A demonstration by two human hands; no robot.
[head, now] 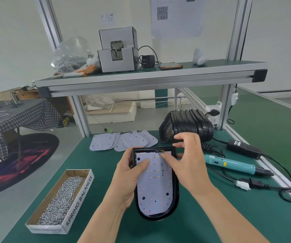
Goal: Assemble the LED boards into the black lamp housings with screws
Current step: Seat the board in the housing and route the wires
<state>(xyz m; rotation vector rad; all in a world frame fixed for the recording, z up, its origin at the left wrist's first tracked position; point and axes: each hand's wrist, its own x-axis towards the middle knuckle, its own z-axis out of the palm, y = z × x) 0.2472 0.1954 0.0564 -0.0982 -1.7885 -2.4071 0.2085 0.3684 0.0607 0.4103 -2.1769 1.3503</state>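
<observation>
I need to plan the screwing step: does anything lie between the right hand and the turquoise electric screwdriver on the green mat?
Nothing visible does. The right hand is on the white LED board; the turquoise electric screwdriver lies just right, only bare green mat between.

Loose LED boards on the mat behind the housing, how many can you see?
About 5, overlapped in two fans: two at left, three at right. More may hide underneath. One further board sits in the housing.

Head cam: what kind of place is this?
Likely a small electronics assembly workstation: a green-matted bench in an aluminium frame, a box of loose screws, an electric screwdriver, and stacked black lamp housings.
</observation>
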